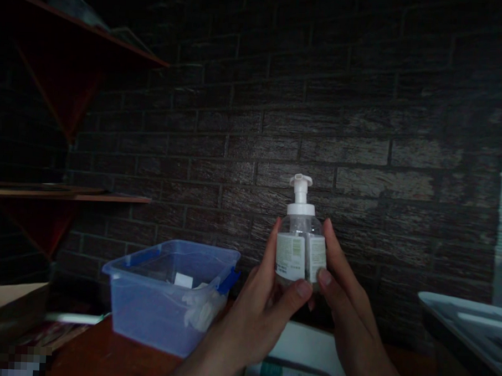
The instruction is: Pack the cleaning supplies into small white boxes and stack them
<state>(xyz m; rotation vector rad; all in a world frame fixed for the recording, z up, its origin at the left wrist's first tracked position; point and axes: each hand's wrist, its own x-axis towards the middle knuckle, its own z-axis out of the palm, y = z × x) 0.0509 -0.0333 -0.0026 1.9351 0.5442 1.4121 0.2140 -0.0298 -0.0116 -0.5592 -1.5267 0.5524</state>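
A clear pump bottle [301, 226] with a white pump head and pale printed labels is held upright in front of me, above the table. My left hand [266, 305] wraps its left side and base, the thumb across the lower front. On the other side, my right hand [348, 297] grips the bottle with its thumb at the lower right label and a finger along the edge. Both hands are closed on it. The bottle's underside is mostly hidden by my fingers.
A translucent blue plastic bin [146, 311] with white items inside stands left on the reddish table [85, 358]. A white tray-like object [311, 343] lies below my hands. Shelves [109, 197] project from the dark brick wall [245, 121]. A pale-rimmed container [470, 311] is at right.
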